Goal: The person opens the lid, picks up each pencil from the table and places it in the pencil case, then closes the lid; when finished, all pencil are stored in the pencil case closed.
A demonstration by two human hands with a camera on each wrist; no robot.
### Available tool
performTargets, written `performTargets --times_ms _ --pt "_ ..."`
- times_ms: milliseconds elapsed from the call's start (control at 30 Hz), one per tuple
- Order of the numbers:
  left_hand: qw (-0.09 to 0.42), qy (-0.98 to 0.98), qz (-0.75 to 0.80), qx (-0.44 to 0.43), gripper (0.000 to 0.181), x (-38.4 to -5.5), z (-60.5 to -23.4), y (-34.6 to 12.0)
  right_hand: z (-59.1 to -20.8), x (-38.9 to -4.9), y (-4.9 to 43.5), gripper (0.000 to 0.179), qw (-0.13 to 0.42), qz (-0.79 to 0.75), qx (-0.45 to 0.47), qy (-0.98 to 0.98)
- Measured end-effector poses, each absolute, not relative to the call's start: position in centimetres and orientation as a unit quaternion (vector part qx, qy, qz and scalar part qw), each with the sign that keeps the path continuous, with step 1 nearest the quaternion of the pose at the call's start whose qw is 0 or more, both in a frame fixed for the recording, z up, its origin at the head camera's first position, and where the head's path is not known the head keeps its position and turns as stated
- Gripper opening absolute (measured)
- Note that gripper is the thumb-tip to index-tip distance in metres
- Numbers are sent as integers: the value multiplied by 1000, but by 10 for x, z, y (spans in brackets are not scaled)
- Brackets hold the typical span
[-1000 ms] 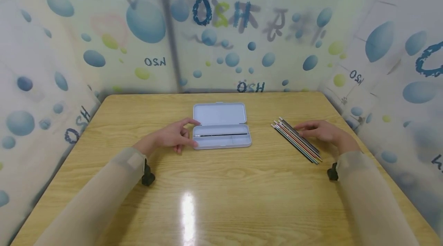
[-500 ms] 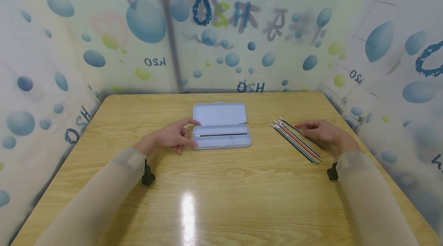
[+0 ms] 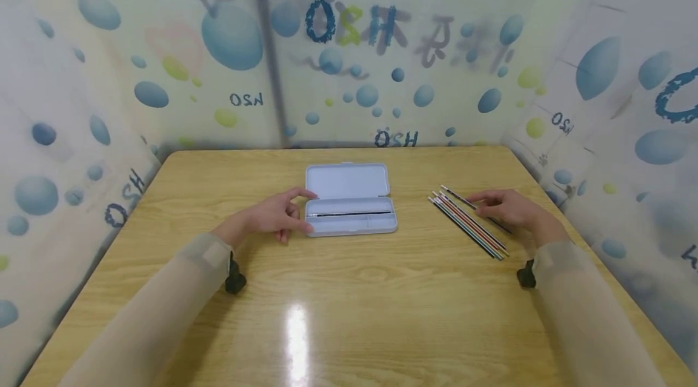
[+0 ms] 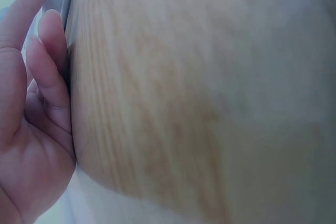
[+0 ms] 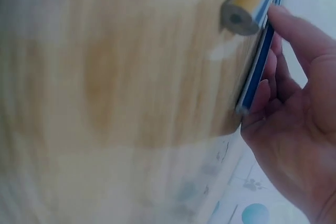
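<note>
A light-blue pencil case (image 3: pixel 354 230) lies with its lid (image 3: pixel 346 181) laid back and one dark pencil (image 3: pixel 349 214) in its long compartment. My left hand (image 3: pixel 272 214) holds the case's left end, thumb at the front corner and index finger near the hinge. To the right, my right hand (image 3: pixel 506 208) pinches a dark pencil (image 3: pixel 460 198), which slants a little apart from a row of several coloured pencils (image 3: pixel 468 226). In the right wrist view this dark blue pencil (image 5: pixel 258 72) runs between thumb and fingers. A yellow pencil's blunt end (image 5: pixel 241 17) shows beside it.
All of this lies on a wooden table (image 3: pixel 371 302) with a light reflection near its front. Printed curtains (image 3: pixel 349 102) stand close behind the table and at both sides.
My right hand has drawn the dark pencil away from the row, to the right and back. The left hand and the case stay as they were.
</note>
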State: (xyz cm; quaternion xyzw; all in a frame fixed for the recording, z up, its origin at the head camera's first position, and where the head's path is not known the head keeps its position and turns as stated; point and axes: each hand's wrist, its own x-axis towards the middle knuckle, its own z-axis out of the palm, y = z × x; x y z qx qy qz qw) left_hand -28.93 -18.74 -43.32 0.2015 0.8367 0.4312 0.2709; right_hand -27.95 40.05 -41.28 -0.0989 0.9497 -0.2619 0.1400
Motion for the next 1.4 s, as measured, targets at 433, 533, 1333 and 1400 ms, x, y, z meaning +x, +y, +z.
performTargets --times_ms 433,533,1333,1400 --pt "270 836 433 204 86 -286 -433 -188 -412 -280 394 34 96 -236 -89 963" --pt "270 835 434 203 85 -286 -433 -187 -410 -279 393 36 91 -237 -85 964" --pt "269 840 426 203 85 -289 -436 -188 -383 -275 346 30 45 -279 -179 942" --pt "269 840 426 204 86 -289 -435 -188 -381 -275 339 29 49 -282 -186 940"
